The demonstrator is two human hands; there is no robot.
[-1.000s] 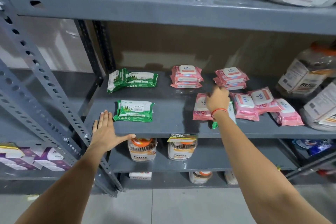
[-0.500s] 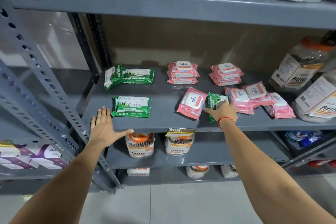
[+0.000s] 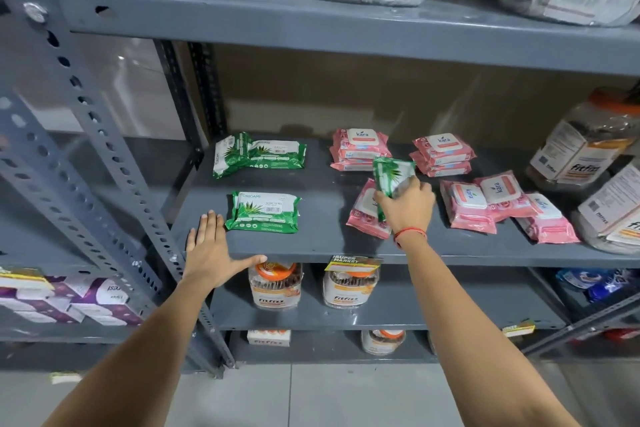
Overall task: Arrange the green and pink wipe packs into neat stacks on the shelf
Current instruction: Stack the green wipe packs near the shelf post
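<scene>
Head view shows the right hand (image 3: 408,210) gripping one green pack (image 3: 392,177); the left hand (image 3: 211,253) rests open on the shelf (image 3: 325,246). Three other green packs (image 3: 264,212) lie there.

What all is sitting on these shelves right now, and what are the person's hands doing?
green wipe packs: three lying on the middle shelf's left side, one at the front, two overlapping at the back; a fourth is lifted in the right hand
pink wipe packs: two small stacks at the back, one loose pack under the right hand, a loose overlapping cluster at front right; exact count unclear
shelf: grey metal, several levels
jars: clear, orange lids, on the lower shelves and at far right
purple boxes: lower left rack
left hand: flat on the shelf's front edge, empty
right hand: gripping the raised green pack
</scene>
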